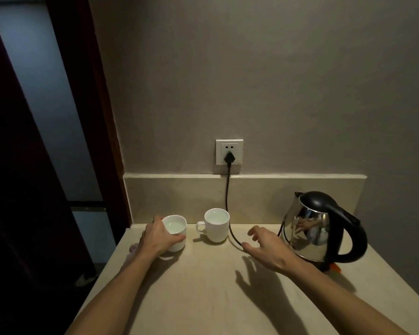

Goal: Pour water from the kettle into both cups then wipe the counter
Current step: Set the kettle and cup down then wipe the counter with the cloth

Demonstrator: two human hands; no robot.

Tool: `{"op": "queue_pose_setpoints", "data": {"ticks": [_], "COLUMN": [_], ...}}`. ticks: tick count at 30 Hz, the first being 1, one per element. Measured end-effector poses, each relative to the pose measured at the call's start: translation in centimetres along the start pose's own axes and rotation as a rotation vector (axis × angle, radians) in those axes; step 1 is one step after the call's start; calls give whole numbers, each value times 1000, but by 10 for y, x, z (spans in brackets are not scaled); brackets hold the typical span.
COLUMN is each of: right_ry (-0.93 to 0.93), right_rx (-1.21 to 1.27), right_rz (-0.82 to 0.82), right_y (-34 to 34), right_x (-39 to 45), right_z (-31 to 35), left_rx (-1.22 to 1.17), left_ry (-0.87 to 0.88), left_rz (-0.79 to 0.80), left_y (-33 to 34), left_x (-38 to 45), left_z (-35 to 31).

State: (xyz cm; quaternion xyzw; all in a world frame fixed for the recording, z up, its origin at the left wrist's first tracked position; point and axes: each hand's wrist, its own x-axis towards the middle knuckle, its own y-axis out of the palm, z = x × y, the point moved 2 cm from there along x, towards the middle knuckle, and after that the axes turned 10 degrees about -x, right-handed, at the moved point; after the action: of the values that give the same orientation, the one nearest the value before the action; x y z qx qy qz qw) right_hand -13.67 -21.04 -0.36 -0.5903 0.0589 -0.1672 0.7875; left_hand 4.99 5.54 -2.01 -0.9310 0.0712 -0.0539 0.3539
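Left hand (159, 238) grips the left cup (176, 232), fingers curled round its side; cup stands on the counter (203, 298), well left of the kettle (322, 228), and shows water inside. Right hand (267, 250) hovers spread and empty just left of the kettle, above the counter, holding nothing. Second cup (216, 224) stands between the left cup and the kettle, handle toward the left cup, also with water in it. Kettle sits upright on its base, handle on the far side from the cups. Black cord (228, 199) runs from the wall socket (229, 152) down behind the second cup and along the counter toward the kettle, passing under the right hand. Risks, as judged: the right hand snags the cord and tugs the kettle; shifting the filled left cup slops water; no wiping cloth visible.
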Motion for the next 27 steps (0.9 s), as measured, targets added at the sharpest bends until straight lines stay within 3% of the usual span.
{"op": "queue_pose_setpoints", "data": {"ticks": [14,19,23,27], "right_ry": [10,-60,-188,-378], "right_rx": [2,11,28,-13], "right_rz": [31,32,73,131], "right_y": [2,1,13,42], "right_x": [16,18,20,26], "right_z": [4,33,81,145], "left_rx": [-54,187,416,488], "left_ry": [-26,64,95,104], "left_rz": [110,133,117,70], "left_y": [9,-14,-47,-78], "left_x": [35,20,-9,-36], "left_z": [-4,-12,-3,16]}}
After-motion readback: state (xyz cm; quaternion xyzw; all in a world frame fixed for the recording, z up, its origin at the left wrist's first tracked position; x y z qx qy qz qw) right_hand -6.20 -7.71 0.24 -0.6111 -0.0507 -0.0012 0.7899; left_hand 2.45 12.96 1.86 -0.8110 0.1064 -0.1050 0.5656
